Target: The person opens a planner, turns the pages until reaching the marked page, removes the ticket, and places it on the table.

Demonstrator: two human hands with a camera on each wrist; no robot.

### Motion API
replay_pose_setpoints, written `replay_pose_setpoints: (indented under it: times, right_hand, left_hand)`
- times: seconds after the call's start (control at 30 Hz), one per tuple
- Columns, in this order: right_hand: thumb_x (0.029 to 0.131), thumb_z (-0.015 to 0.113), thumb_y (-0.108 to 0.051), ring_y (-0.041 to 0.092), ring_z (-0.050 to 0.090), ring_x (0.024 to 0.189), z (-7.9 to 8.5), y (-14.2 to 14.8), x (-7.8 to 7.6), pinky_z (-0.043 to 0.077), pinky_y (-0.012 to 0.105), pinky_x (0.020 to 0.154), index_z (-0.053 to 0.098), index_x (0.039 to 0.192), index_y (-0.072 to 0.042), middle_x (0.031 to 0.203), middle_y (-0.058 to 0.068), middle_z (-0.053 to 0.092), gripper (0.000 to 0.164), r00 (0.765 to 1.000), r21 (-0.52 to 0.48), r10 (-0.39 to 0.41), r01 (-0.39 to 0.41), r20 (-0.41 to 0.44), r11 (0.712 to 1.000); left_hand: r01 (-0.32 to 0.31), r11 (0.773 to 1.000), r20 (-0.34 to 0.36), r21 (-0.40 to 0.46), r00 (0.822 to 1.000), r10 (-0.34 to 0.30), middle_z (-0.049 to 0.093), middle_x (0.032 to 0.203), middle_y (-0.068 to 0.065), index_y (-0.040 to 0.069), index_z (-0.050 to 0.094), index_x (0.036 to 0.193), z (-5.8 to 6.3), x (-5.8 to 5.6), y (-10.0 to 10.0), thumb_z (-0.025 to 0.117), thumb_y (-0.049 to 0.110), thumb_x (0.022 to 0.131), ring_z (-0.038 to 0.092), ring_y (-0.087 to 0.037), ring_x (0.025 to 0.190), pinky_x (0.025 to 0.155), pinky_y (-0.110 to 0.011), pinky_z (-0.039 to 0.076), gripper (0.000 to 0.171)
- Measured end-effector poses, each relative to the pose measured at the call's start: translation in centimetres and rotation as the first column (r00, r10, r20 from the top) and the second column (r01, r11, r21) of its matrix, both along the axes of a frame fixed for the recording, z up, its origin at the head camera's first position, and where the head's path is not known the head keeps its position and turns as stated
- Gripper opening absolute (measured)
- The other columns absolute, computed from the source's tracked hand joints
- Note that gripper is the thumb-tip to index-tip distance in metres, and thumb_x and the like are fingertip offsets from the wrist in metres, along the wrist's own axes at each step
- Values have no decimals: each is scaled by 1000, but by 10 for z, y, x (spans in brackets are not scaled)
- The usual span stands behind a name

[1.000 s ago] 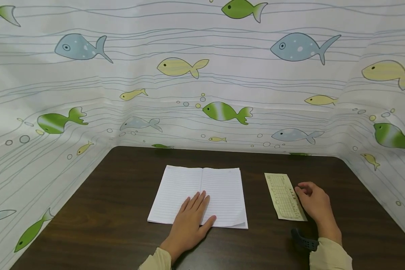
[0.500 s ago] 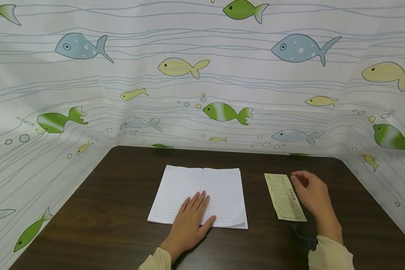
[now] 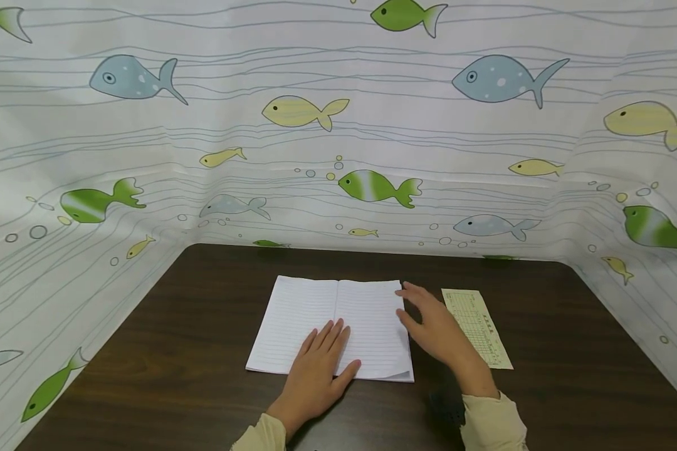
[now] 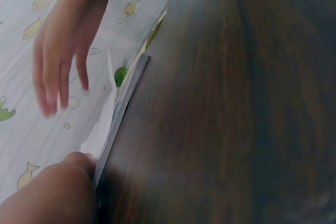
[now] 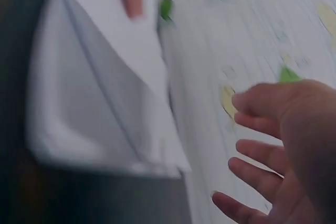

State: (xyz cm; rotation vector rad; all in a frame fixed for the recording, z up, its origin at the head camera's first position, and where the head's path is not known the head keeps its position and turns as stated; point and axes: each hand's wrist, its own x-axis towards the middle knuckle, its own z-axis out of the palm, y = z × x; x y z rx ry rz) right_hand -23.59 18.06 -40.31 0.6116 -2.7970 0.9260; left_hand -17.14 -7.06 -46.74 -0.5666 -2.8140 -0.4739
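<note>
An open lined notebook (image 3: 372, 332) lies on the dark table, its lower right page corner slightly lifted. My left hand (image 3: 318, 369) rests spread across the lower middle of its pages, by the fold. Over the notebook's right edge hovers my right hand (image 3: 437, 326), fingers parted and slightly bent, holding nothing. The right wrist view shows that hand (image 5: 299, 145) apart from the notebook (image 5: 100, 87), which is blurred there. Right of the notebook, a pale yellow printed slip (image 3: 488, 332) lies flat, partly covered by my right hand and forearm.
The brown wooden table (image 3: 163, 351) extends to both sides of the notebook. A white curtain with printed fish (image 3: 380, 186) encloses it at the back and sides. A dark device (image 3: 448, 401) sits at my right wrist.
My right hand has moved left from beside the yellow slip to the notebook's right edge, and its fingers have spread. My left hand has stayed in place.
</note>
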Motion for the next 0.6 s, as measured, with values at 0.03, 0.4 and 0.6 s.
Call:
replay_pose_setpoints:
  times: [0.03, 0.4, 0.6]
  right_hand:
    - [102, 66, -21, 44, 47, 142, -3, -7, 1, 37, 70, 110, 62, 141, -3, 156, 21, 47, 44, 999, 14, 33, -33, 0, 999]
    - [101, 62, -47, 37, 32, 152, -39, -32, 4, 17, 68, 121, 55, 150, -9, 162, 17, 40, 62, 977, 148, 181, -196, 110, 969]
    - [100, 61, -51, 34, 26, 155, -52, -27, -1, 12, 63, 124, 54, 152, -13, 163, 14, 38, 64, 978, 88, 173, -184, 115, 979]
  left_hand:
    - [0, 1000, 0, -2, 1000, 0, 47, 159, -9, 7, 51, 153, -1, 0, 0, 50, 51, 105, 38, -28, 151, 123, -51, 28, 65]
    - [12, 1000, -63, 10, 998, -12, 49, 158, -11, 6, 53, 151, -2, 1, 2, 48, 52, 106, 41, -29, 149, 120, -53, 31, 64]
    - [3, 1000, -31, -10, 1000, -3, 47, 159, -9, 7, 52, 152, -1, 1, -1, 46, 54, 107, 40, -28, 150, 121, -52, 30, 66]
